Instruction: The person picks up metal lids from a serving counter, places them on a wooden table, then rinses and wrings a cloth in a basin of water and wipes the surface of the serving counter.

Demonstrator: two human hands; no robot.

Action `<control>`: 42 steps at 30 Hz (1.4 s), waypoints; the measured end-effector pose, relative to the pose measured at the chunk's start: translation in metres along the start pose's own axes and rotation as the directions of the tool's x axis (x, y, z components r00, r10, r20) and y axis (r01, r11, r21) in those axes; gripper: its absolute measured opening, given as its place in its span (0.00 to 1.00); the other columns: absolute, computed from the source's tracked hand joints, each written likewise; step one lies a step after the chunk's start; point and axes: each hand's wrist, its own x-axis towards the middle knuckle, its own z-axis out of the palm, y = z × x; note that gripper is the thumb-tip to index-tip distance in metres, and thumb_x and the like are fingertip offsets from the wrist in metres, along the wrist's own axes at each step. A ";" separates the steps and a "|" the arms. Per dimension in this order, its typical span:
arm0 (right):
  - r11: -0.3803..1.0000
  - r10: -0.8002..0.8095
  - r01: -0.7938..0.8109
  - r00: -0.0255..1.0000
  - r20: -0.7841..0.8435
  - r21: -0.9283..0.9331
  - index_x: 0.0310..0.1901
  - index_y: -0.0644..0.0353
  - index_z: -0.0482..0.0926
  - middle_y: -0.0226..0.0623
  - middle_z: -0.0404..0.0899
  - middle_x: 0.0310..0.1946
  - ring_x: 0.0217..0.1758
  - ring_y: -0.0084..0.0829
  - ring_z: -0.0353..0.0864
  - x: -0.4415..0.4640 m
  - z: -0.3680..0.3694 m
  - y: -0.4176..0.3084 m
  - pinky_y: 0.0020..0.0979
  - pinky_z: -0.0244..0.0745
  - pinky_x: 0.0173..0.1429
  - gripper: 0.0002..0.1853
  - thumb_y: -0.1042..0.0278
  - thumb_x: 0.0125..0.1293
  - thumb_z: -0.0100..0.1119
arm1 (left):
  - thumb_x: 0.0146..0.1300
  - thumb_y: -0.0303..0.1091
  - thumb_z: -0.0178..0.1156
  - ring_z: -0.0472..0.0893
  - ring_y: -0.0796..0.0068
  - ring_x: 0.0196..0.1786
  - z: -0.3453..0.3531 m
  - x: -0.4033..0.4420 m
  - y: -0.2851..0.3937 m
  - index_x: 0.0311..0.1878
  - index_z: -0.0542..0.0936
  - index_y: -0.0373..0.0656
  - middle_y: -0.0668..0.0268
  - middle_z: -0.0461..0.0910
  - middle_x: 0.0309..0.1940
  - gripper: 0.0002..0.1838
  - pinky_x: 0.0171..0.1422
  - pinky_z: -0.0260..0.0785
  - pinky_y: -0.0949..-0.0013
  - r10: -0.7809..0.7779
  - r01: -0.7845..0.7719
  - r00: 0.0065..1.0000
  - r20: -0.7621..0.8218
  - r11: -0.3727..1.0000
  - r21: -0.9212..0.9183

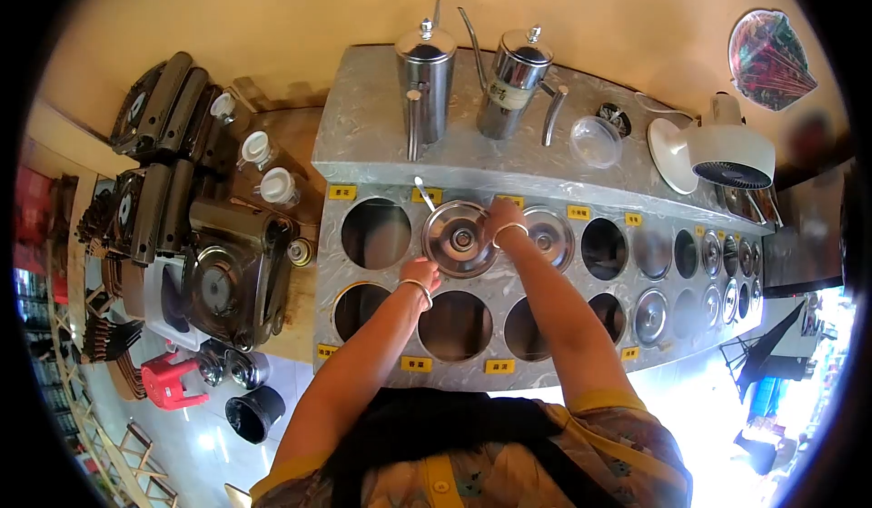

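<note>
A round, shiny metal lid [443, 245] with a central knob covers an opening in the back row of a grey marbled counter. My left hand [421, 274] is at the lid's lower left edge, its fingers curled against the rim. At the right rim is my right hand [502, 218], fingers closed on the edge and partly hidden. A white spoon handle [423, 192] sticks out at the lid's upper left. Another metal lid [549, 235] lies just right of my right hand, partly behind my wrist. Dark round openings [455, 326] lie in front, below my hands.
Two metal long-spouted pots [427, 81] stand on the raised ledge, with a clear plastic bowl [596, 142] and a white fan [727, 149] to their right. Portable gas stoves [218, 281] are stacked at left. A red stool [171, 379] and black bin [254, 414] are on the floor.
</note>
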 end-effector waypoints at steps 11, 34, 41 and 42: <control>1.000 -0.006 0.011 0.971 0.239 -0.022 0.32 0.59 0.78 0.43 0.77 0.32 0.39 0.41 0.76 0.018 -0.015 0.003 0.36 0.71 0.43 0.19 0.52 0.41 0.63 | 0.44 0.20 0.55 0.74 0.73 0.32 0.010 0.017 -0.004 0.33 0.70 0.45 0.66 0.72 0.27 0.11 0.35 0.71 0.69 0.003 -0.002 0.977 -0.214 1.000 0.002; 0.352 -0.479 -0.005 0.859 0.184 0.936 0.28 0.58 0.65 0.23 0.63 0.16 0.14 0.11 0.57 -0.133 -0.129 -0.097 0.14 0.48 0.14 0.05 0.76 0.53 0.51 | 0.48 0.27 0.60 0.69 0.86 0.24 -0.125 -0.170 0.005 0.29 0.68 0.46 0.75 0.69 0.22 0.10 0.25 0.62 0.81 0.547 -0.423 0.818 0.175 0.780 -0.461; 0.395 -0.745 0.107 0.618 0.250 0.912 0.29 0.59 0.67 0.22 0.64 0.20 0.22 0.13 0.60 -0.206 -0.084 -0.216 0.15 0.54 0.25 0.06 0.75 0.53 0.54 | 0.47 0.25 0.60 0.71 0.81 0.25 -0.236 -0.248 -0.075 0.29 0.70 0.44 0.72 0.70 0.23 0.09 0.29 0.66 0.78 0.544 -0.523 0.813 -0.207 0.527 -0.670; 0.357 -0.805 0.234 0.568 0.171 0.904 0.30 0.60 0.67 0.23 0.64 0.21 0.25 0.14 0.61 -0.222 -0.073 -0.238 0.17 0.56 0.28 0.06 0.75 0.53 0.54 | 0.47 0.25 0.60 0.71 0.81 0.25 -0.253 -0.257 -0.090 0.29 0.70 0.44 0.72 0.70 0.23 0.09 0.29 0.66 0.78 0.543 -0.548 0.801 -0.252 0.497 -0.673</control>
